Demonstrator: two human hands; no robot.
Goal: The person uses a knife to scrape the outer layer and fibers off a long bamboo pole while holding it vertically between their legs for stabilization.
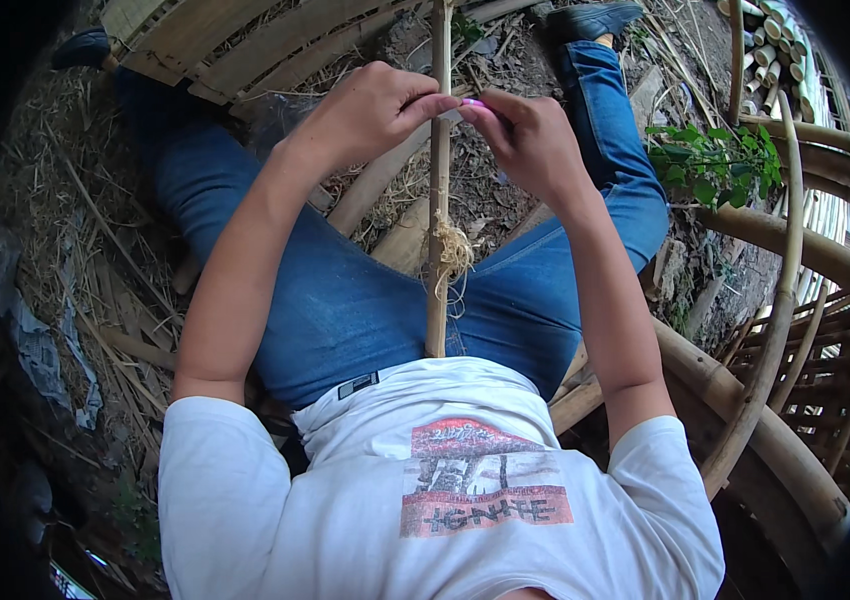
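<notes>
A thin wooden stick runs lengthwise between my legs, its near end at my waist. My left hand is closed over the stick's far part, its thumb reaching across it; what those fingers hold is hidden. Just right of the stick, my right hand pinches a small pink thing between thumb and forefinger. The two hands' fingertips meet there, and the pink thing's kind is too small to tell. Lower down, a tuft of pale frayed fibre is wrapped around the stick and hangs off its right side.
Bamboo slats lie at the far left. Bent bamboo poles and a lattice basket stand on the right. Cut bamboo is stacked far right, beyond a leafy green plant. Straw and scraps cover the ground.
</notes>
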